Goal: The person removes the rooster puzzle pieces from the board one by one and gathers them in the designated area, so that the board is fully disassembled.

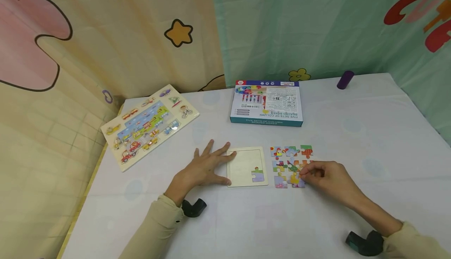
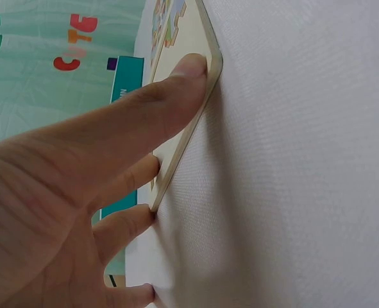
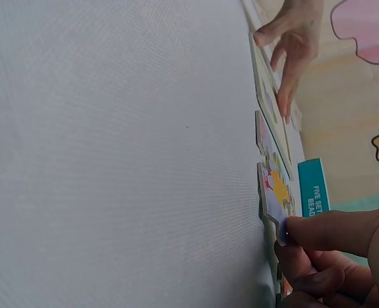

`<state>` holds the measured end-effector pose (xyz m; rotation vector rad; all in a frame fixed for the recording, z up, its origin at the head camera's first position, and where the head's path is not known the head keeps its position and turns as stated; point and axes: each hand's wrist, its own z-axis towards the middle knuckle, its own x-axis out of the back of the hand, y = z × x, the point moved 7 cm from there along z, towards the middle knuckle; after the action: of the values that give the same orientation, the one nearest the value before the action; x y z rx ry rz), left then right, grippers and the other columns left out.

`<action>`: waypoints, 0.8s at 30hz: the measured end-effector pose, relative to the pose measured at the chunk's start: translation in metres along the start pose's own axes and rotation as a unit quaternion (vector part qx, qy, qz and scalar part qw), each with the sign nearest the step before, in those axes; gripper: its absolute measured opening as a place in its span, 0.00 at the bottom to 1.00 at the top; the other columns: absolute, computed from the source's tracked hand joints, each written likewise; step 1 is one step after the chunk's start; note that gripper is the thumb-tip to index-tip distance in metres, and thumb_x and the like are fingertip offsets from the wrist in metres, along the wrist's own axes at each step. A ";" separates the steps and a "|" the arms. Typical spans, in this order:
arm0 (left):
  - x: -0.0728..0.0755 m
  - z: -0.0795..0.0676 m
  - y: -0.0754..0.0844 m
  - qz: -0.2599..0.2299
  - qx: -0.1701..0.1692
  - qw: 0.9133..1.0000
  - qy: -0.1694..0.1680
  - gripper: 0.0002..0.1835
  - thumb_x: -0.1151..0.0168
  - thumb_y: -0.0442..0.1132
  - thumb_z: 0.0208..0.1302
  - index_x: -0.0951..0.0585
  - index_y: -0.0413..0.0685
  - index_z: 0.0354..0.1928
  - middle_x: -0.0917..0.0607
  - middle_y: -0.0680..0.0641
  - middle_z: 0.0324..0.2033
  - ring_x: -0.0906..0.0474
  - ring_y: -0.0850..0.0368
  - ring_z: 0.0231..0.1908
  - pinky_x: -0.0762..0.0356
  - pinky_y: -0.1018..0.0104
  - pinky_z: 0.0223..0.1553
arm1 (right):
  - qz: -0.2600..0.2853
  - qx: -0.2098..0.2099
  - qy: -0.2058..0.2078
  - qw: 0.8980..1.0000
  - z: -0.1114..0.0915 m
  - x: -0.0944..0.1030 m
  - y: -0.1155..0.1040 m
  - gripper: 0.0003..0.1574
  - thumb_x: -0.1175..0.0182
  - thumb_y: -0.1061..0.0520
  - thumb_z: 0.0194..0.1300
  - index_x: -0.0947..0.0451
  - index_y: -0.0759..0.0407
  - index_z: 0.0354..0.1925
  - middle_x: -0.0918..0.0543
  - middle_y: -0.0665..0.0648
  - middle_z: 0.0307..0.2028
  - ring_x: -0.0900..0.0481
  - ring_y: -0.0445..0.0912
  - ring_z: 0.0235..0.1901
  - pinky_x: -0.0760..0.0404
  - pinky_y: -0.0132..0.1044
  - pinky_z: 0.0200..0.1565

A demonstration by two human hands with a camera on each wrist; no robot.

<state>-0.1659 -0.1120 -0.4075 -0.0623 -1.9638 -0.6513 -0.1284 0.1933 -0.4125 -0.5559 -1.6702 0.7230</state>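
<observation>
A pale wooden puzzle tray (image 1: 243, 169) lies on the table with one purple-and-green piece (image 1: 258, 176) in its lower right corner. My left hand (image 1: 204, 169) is spread at the tray's left side. Its thumb (image 2: 189, 70) presses on the near corner and other fingertips touch the left edge. To the right of the tray, several colourful puzzle pieces (image 1: 280, 182) lie in loose rows. My right hand (image 1: 331, 178) pinches the edge of a purple-and-yellow puzzle piece (image 3: 276, 202) at the near right of these rows. Its fingers hide part of the pieces there.
A picture puzzle board (image 1: 148, 128) with vehicles lies at the back left. Behind the tray is a flat teal-edged box (image 1: 266, 104). A dark purple cylinder (image 1: 345, 80) stands at the far right edge, near the curtain (image 1: 303, 24).
</observation>
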 end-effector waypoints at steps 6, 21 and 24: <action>0.000 0.000 0.000 0.000 -0.002 1.000 0.001 0.46 0.24 0.55 0.49 0.33 0.63 0.72 0.48 0.55 0.76 0.70 0.39 0.75 0.68 0.27 0.66 | -0.015 0.007 0.012 1.000 0.000 -0.001 -0.002 0.02 0.31 0.58 0.59 0.14 0.55 0.33 0.26 0.47 0.17 0.34 0.38 0.20 0.37 0.31 0.23; 0.000 -0.001 0.001 0.002 -0.006 1.000 0.004 0.46 0.24 0.55 0.49 0.33 0.63 0.72 0.48 0.54 0.76 0.69 0.38 0.75 0.67 0.26 0.65 | -0.027 0.019 0.026 0.999 0.000 -0.001 -0.002 0.02 0.30 0.58 0.59 0.14 0.52 0.33 0.29 0.47 0.18 0.36 0.39 0.20 0.38 0.30 0.24; 0.000 0.000 0.001 0.006 -0.006 1.000 0.004 0.46 0.24 0.55 0.49 0.33 0.63 0.72 0.48 0.54 0.76 0.69 0.38 0.75 0.67 0.26 0.65 | -0.022 0.032 0.037 0.999 0.001 0.001 -0.006 0.03 0.29 0.58 0.58 0.14 0.52 0.34 0.29 0.47 0.17 0.35 0.38 0.20 0.37 0.30 0.24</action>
<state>-0.1657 -0.1116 -0.4068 -0.0781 -1.9501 -0.6560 -0.1292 0.1899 -0.4070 -0.4931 -1.5810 0.7136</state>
